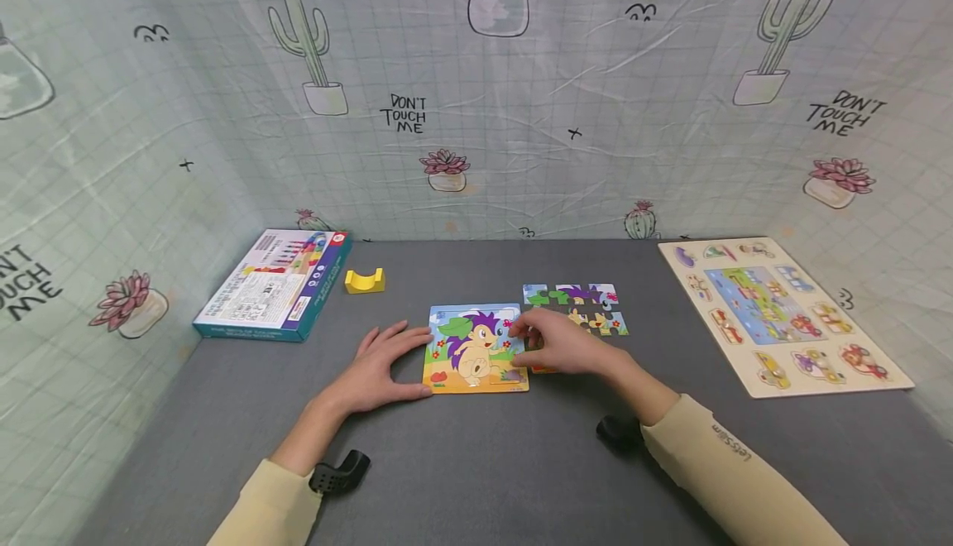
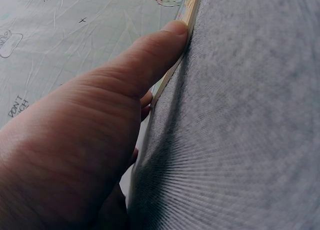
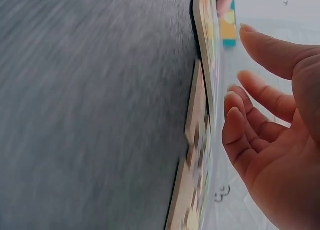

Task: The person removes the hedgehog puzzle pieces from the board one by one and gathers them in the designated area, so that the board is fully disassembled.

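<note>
A wooden puzzle board (image 1: 476,352) with a purple-haired hedgehog picture lies flat on the grey table. My left hand (image 1: 378,368) is spread along its left side, thumb at the front corner and fingertips at the edge. From the left wrist view, the thumb (image 2: 150,54) presses against the board's edge. Over the board's right edge hovers my right hand (image 1: 562,343), with nothing between its thumb and fingers (image 3: 272,99). Loose jigsaw pieces (image 1: 596,294) lie to the right of the board, partly hidden under that hand.
A flat boxed set (image 1: 260,294) rests at the back left, with a yellow notched block (image 1: 365,281) beside it. On the right lies a larger wooden picture board (image 1: 804,314) with vehicle shapes. A cactus-print cloth (image 1: 521,116) hangs behind the table.
</note>
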A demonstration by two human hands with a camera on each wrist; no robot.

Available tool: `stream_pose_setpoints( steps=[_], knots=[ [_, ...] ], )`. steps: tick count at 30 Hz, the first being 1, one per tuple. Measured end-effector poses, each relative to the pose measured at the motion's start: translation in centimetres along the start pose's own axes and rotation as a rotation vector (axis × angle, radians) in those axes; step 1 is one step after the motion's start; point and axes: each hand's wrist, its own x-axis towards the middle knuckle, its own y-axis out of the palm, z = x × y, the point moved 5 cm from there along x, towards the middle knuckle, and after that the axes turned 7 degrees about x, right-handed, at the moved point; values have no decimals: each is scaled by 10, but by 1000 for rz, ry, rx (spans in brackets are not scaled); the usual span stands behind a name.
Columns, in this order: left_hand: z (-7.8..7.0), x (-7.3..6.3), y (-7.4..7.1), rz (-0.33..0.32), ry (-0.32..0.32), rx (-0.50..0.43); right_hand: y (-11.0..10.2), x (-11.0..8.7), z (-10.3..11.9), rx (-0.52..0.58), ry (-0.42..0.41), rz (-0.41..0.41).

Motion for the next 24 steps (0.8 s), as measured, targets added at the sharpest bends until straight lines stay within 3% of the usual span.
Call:
stream_pose_setpoints(
  steps=[16,24],
  knots=[
    [-1,1,1,4,-3,-5,16,13,4,-84,-17,57],
    [2,0,1,7,-11,3,19,13,5,-74,24,74]
  ],
)
